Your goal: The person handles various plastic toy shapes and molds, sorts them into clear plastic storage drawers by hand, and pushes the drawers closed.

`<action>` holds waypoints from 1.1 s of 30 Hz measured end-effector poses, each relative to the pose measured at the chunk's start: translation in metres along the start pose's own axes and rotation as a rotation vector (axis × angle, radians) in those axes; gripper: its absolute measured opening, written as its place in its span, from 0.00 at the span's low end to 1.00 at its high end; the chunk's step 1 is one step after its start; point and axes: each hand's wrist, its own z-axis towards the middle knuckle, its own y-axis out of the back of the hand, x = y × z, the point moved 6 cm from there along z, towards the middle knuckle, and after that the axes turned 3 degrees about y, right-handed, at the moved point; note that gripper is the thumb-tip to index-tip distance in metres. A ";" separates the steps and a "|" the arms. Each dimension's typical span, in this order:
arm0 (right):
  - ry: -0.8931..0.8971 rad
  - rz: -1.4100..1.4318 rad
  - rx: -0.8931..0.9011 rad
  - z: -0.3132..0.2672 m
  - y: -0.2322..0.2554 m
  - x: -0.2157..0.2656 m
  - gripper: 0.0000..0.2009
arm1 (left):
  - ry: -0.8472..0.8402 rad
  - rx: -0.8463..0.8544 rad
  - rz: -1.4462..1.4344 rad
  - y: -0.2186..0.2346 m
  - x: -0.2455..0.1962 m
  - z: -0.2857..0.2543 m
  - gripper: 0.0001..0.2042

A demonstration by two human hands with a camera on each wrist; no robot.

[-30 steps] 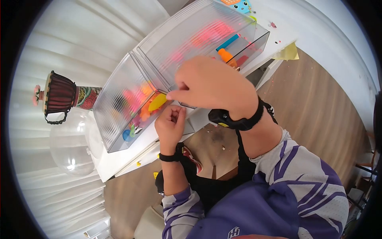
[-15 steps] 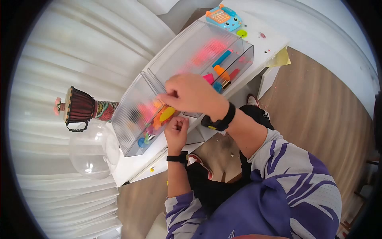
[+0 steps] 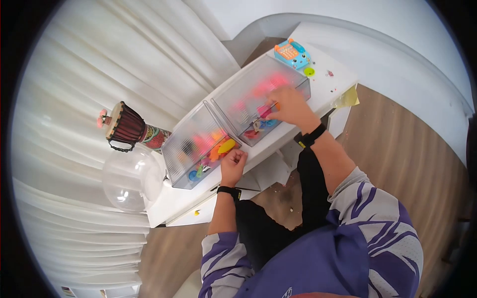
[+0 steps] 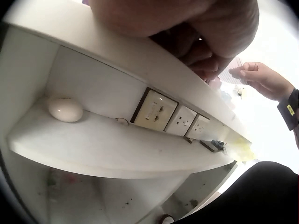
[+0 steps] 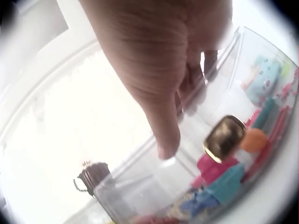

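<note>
In the head view, my right hand (image 3: 290, 107) is over the right clear bin (image 3: 233, 124), thumb and fingers apart. The right wrist view shows its thumb pointing down near the bin wall, with nothing seen between thumb and fingers. Below it lie a gold-rimmed piece (image 5: 225, 138), a pink piece (image 5: 216, 168) and a teal piece (image 5: 226, 184). My left hand (image 3: 232, 168) rests at the table's front edge beside the left clear bin (image 3: 186, 161), fingers loosely curled, no held object visible. A yellow piece (image 3: 227, 145) lies in that bin near this hand.
A toy phone (image 3: 292, 53) and a green round piece (image 3: 309, 71) are at the table's far right. Left of the bins stand a drum (image 3: 125, 126) and a clear globe (image 3: 126, 181). Under the tabletop, a shelf (image 4: 107, 147) holds a white egg-shaped thing (image 4: 66, 109).
My right hand has moved from near the left bin to above the right bin, its thumb and fingers spreading. The left hand stays by the left bin. The head view has shifted.
</note>
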 end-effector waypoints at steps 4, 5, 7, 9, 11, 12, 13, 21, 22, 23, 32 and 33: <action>-0.045 -0.120 -0.031 -0.003 -0.011 0.015 0.21 | -0.003 -0.025 0.015 0.000 0.001 0.003 0.09; 0.006 -0.114 -0.094 -0.006 -0.012 0.019 0.19 | -0.016 -0.032 0.009 0.000 -0.002 0.003 0.09; 0.030 -0.106 -0.086 -0.010 -0.015 0.018 0.19 | -0.012 -0.056 0.074 -0.001 -0.003 0.003 0.09; 0.057 -0.096 -0.069 -0.016 -0.012 0.016 0.20 | -0.024 -0.073 0.059 -0.002 -0.001 0.004 0.10; 0.197 0.024 -0.054 -0.023 0.003 0.025 0.22 | -0.028 -0.091 0.044 -0.003 0.002 0.004 0.10; 0.204 0.018 -0.047 -0.034 0.010 0.027 0.22 | -0.032 -0.098 0.063 -0.003 0.003 0.005 0.10; 0.108 0.120 -0.066 -0.047 0.022 0.034 0.23 | -0.037 -0.106 0.084 -0.002 0.005 0.007 0.10; -0.618 0.397 0.130 -0.249 0.032 -0.012 0.09 | -0.036 -0.148 0.147 -0.004 0.009 0.009 0.11; -0.515 0.438 0.100 -0.262 0.043 0.010 0.08 | -0.051 -0.161 0.175 -0.005 0.011 0.009 0.11; -0.409 0.477 0.072 -0.267 0.053 0.025 0.07 | -0.065 -0.175 0.203 -0.004 0.013 0.011 0.12; -0.170 0.004 0.255 -0.298 0.069 0.047 0.05 | -0.099 -0.188 0.262 -0.005 0.008 0.005 0.13; -0.172 0.040 0.239 -0.298 0.071 0.044 0.05 | -0.090 -0.183 0.271 -0.005 0.007 0.005 0.12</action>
